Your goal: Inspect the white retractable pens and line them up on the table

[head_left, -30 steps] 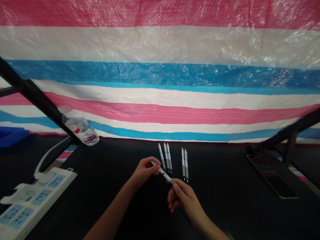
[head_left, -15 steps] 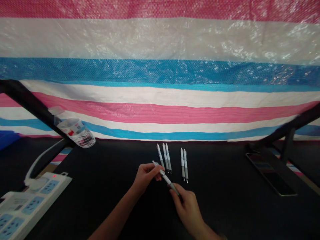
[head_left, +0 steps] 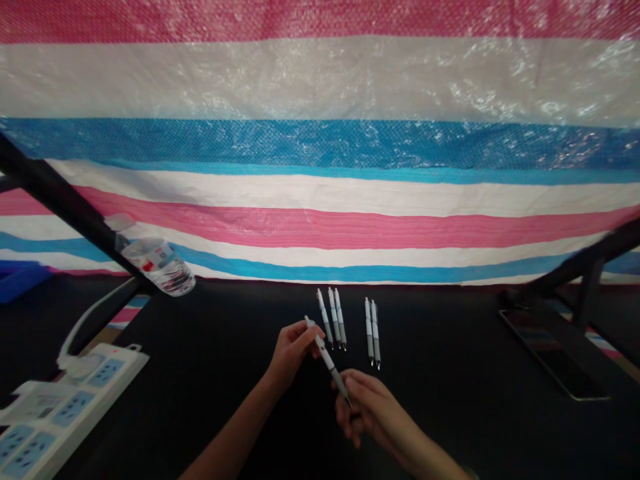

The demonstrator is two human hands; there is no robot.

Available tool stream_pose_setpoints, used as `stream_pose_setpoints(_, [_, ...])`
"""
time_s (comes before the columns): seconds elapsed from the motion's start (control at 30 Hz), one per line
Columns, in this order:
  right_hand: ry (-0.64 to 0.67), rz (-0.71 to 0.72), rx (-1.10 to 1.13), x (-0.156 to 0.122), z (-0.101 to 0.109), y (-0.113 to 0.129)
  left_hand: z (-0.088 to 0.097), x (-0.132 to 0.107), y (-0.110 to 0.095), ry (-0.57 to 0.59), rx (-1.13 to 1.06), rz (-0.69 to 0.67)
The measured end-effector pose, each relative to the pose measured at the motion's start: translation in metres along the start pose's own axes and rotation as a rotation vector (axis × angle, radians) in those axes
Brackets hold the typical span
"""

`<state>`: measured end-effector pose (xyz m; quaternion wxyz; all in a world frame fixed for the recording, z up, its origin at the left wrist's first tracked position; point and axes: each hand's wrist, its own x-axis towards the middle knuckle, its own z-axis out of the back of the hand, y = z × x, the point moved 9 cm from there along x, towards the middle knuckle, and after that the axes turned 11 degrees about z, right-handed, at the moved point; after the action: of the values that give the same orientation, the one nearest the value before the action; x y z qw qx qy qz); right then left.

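one pen [head_left: 325, 355] is clamped near its upper end by the left fingers [head_left: 305, 337], which are pressed together around the white barrel. its grey lower end slants down and to the right, and its tip reaches the right fingers [head_left: 358, 388]. these curve loosely under and around the tip, a little apart from one another; whether they are clamped on it, i cannot tell. the left hand [head_left: 291, 357] and right hand [head_left: 373, 415] are close together over the black table [head_left: 450, 380], with the pen between them, held above the surface or resting on it, which i cannot tell.

just past the fingers lie five more pens: three side by side [head_left: 333, 318] and, a little to the right, two side by side [head_left: 373, 333], all with tips toward the hands. the held pen's upper end is just beside the group of three.

out to the left are a white power strip [head_left: 75, 403] with blue sockets and its white cord [head_left: 95, 320]. above them, a clear plastic water bottle [head_left: 156, 263] sits at a black bar [head_left: 60, 197]. a phone [head_left: 553, 357] lies far to the right, and a pink, white and blue striped tarp [head_left: 320, 87] hangs behind everything.
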<state>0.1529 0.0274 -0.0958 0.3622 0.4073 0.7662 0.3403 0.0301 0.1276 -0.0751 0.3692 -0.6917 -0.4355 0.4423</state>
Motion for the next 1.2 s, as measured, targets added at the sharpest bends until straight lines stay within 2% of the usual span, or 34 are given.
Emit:
stream_pose_setpoints(0.47, [0.044,-0.011,0.035,0.000,-0.001,0.003,-0.003,-0.001,-0.001,0.012,-0.025,0.012])
stream_pose_setpoints(0.83, [0.077,-0.089,0.062,-0.002,-0.004,-0.002,-0.003,-0.002,-0.003,-0.003,-0.026,0.013])
stream_pose_setpoints(0.97, [0.067,-0.067,0.071,-0.002,-0.003,0.000,-0.002,-0.001,-0.003,-0.003,-0.037,0.012])
stream_pose_setpoints(1.2, [0.130,-0.132,0.021,-0.006,-0.005,-0.011,-0.001,-0.002,-0.003,-0.024,-0.049,-0.003])
